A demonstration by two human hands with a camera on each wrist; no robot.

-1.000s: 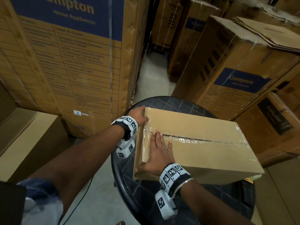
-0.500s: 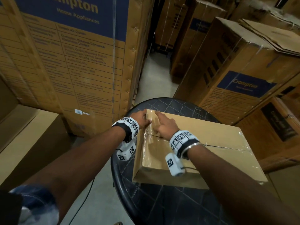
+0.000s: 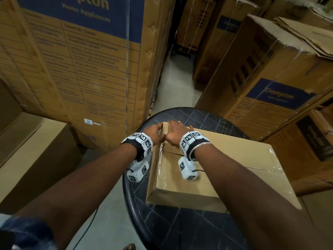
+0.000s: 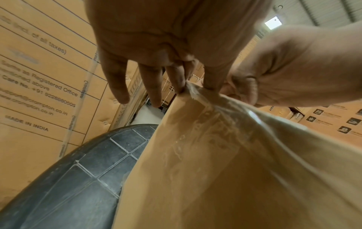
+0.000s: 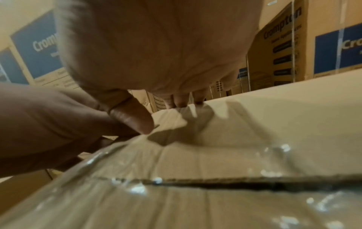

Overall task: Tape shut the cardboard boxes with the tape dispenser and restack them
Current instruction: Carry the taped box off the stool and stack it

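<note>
Cardboard box [image 3: 207, 170], one, on black stool [image 3: 189, 222], two hands at its corner

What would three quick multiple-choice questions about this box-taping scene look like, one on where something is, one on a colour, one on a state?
1. Where does the cardboard box sit?
A. on the round table
B. on the floor
C. on top of a tall carton

2. What colour is the table under it?
A. white
B. black
C. red

3. How is the seam along the box's top?
A. wide open, flaps standing up
B. closed, with clear tape over it
C. hidden under a cloth

Answers:
1 A: the box rests on the round top, with the table's rim showing around its near end.
2 B: the gridded top is black in the head and left wrist views.
3 B: glossy clear tape lies across the closed flaps while the left hand and right hand press at the far corner.
</note>
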